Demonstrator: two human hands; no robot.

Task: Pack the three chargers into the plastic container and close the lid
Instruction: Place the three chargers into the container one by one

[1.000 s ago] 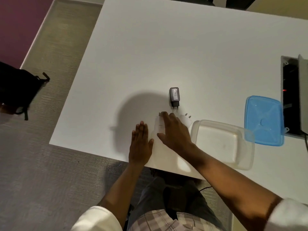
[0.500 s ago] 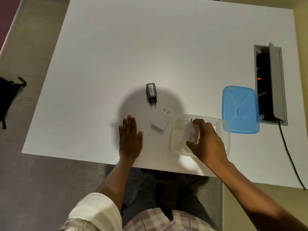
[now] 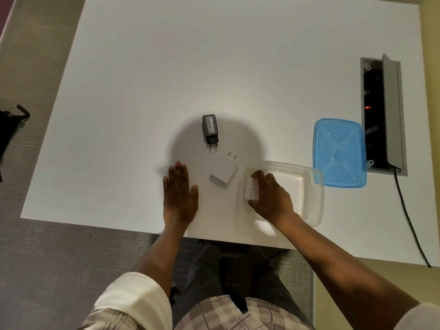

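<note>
A clear plastic container (image 3: 309, 198) stands near the table's front edge. Inside its left end my right hand (image 3: 270, 198) grips a small white charger (image 3: 250, 189), low against the container's floor. A second white charger (image 3: 223, 172) lies flat on the table just left of the container, prongs pointing away from me. Beyond that one lies a black charger (image 3: 210, 128), prongs toward me. The blue lid (image 3: 339, 152) rests on the table to the right, its near corner overlapping the container's far right rim. My left hand (image 3: 179, 195) lies flat on the table, palm down, fingers together.
The white table (image 3: 214, 55) ends at a front edge just behind my hands. A recessed power socket box (image 3: 381, 113) with its flap raised sits at the right, a black cable (image 3: 412, 225) running from it. A black bag (image 3: 9, 129) lies on the carpet at the left.
My right hand picked up a white charger from beside the other one and carried it right into the container, then lowered it at the left end. My left hand stayed flat.
</note>
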